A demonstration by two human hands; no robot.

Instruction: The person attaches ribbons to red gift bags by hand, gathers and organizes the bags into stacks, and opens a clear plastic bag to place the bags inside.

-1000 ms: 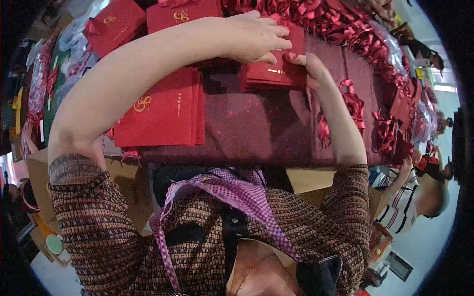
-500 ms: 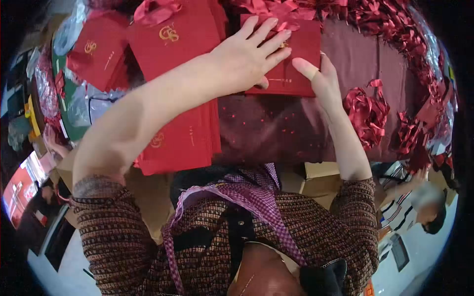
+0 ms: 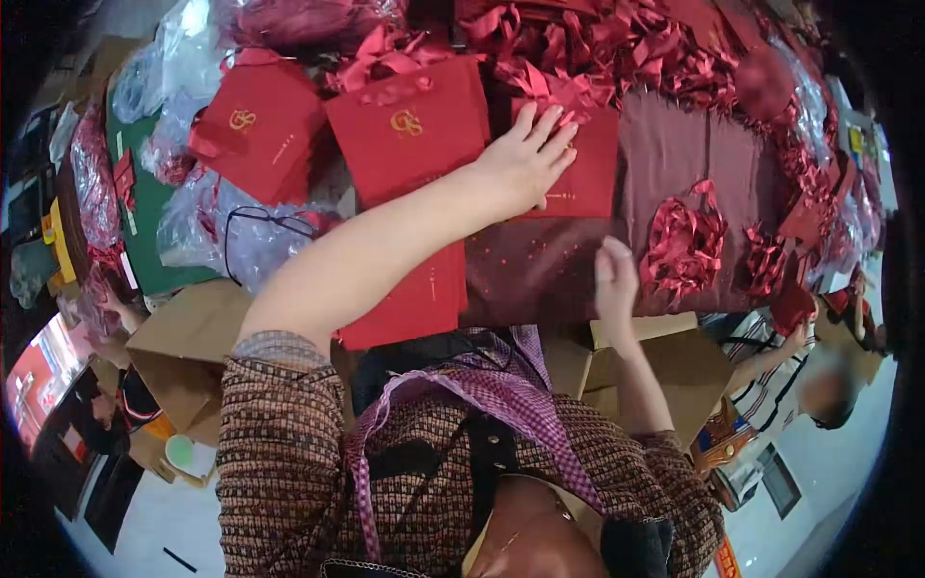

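My left hand [image 3: 528,166] lies with spread fingers on a small red bag [image 3: 590,178] with ribbon handles [image 3: 557,94] at its top. Below the bag's lower edge, my right hand [image 3: 615,284] is apart from it over the cloth's front edge, its thumb raised and nothing seen in it; some of its fingers are hidden. Under my left forearm, a stack of red bags [image 3: 419,299] is partly covered. Behind that forearm lies a larger red bag [image 3: 409,120] with a gold logo, and left of it another red bag pile [image 3: 258,135].
Dark red cloth [image 3: 540,275] covers the table. Bunched ribbons [image 3: 686,241] lie at right, more along the back. Clear plastic and black-framed glasses [image 3: 270,220] lie at left. Cardboard boxes [image 3: 183,332] stand below the edge. A person in a striped shirt [image 3: 771,380] is at right.
My right hand has come off the small bag and moved down toward me. My left hand still rests on that bag. The view has shifted, showing more of the table's back.
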